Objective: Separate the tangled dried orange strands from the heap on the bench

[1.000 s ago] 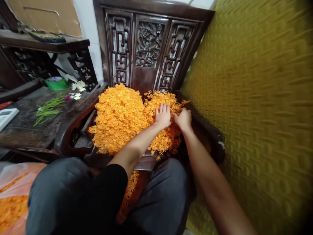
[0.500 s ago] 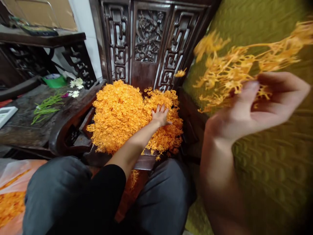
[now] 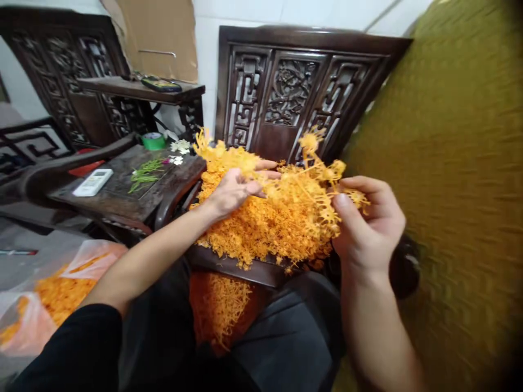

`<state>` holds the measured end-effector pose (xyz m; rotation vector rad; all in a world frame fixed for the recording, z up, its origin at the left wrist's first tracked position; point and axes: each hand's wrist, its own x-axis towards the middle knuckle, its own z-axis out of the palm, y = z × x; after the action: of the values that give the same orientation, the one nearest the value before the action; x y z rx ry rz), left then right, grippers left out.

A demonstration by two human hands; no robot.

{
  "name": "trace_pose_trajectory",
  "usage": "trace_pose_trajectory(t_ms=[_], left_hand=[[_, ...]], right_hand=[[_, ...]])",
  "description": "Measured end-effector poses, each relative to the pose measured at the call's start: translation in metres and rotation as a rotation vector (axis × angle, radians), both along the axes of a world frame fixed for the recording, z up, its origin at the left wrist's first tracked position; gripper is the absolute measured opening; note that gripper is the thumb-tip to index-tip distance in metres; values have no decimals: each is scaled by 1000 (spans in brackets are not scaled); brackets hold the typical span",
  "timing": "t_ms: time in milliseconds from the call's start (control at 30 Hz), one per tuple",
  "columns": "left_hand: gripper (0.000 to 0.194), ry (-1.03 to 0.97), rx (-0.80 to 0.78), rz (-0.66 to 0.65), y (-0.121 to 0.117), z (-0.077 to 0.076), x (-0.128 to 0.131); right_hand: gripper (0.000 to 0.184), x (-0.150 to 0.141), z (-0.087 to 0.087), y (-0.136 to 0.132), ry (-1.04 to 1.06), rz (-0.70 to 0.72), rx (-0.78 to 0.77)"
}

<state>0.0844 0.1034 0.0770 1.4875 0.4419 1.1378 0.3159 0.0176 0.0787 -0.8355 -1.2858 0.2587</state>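
Note:
My right hand (image 3: 370, 218) pinches a string of orange-yellow, thin-petalled flowers (image 3: 286, 188) between thumb and fingers. The string stretches leftward in front of the pile and past my left hand (image 3: 235, 193). My left fingers are stretched out and apart, touching or just behind the string; I cannot tell whether they bear any of it. Below both hands a big heap of loose orange flowers (image 3: 261, 231) covers the seat of a dark carved wooden chair (image 3: 241, 269).
To the left, a dark side table (image 3: 118, 190) bears green stems (image 3: 145, 174), white flowers (image 3: 180, 146), green tape (image 3: 154, 141) and a white device (image 3: 93, 182). A plastic bag (image 3: 114, 250) with orange petals lies lower left. A yellow-green woven surface (image 3: 457, 163) rises at right.
My left hand has lifted off the heap to the flower string. My right hand has come down and inward with the string, towards my left. The view has turned left.

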Motion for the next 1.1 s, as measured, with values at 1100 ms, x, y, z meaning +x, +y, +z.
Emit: trace_pose_trajectory(t_ms=[1100], left_hand=[[46,8,-377,279,-39,-50,-73]], right_hand=[[39,-124,-7,73,-226,402,-471]])
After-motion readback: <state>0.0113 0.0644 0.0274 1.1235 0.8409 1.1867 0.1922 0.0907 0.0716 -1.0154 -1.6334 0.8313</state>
